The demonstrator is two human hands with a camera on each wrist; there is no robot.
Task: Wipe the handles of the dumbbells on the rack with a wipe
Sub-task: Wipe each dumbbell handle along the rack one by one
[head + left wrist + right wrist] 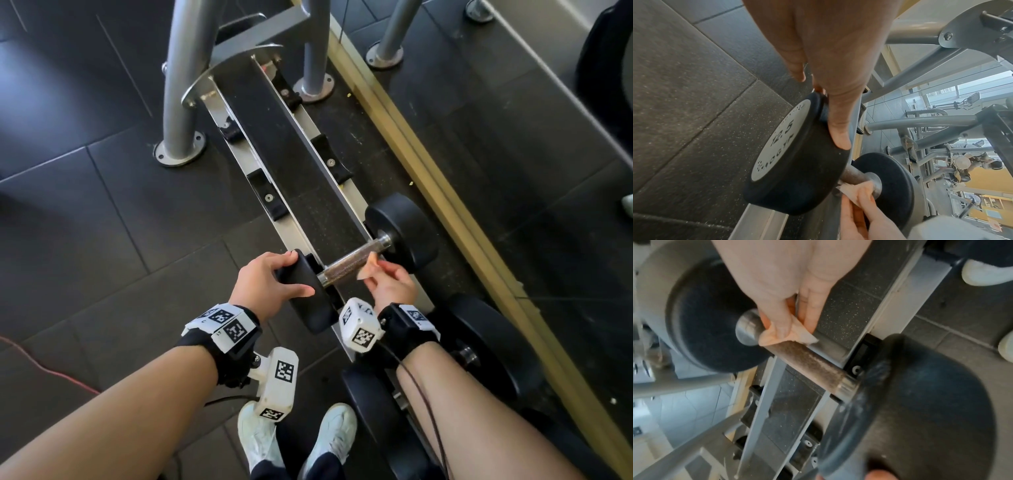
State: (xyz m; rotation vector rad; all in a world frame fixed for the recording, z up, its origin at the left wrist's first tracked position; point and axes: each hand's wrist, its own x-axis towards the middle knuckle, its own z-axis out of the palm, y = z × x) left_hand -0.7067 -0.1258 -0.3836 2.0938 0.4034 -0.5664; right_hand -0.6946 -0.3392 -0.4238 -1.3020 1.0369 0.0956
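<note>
A black dumbbell lies across the low rack (284, 219), its knurled metal handle (352, 262) bare between two round heads. My left hand (270, 281) grips the near head (308, 294), marked 12.5 (783, 134), thumb (840, 134) over its edge. My right hand (390, 284) pinches a small pale wipe (368, 269) against the handle close to the far head (404, 229). In the right wrist view the wipe (785, 335) wraps the handle (812, 363) beside the metal collar (748, 327). In the left wrist view the wipe (857, 191) sits on the handle by the far head (892, 183).
Another black dumbbell (479, 342) lies on the rack under my right forearm. Grey frame posts (178, 102) bolt to the dark rubber floor (85, 222) at the rack's far end. A yellow-framed mirror (445, 205) runs along the right. My white shoes (294, 438) stand below.
</note>
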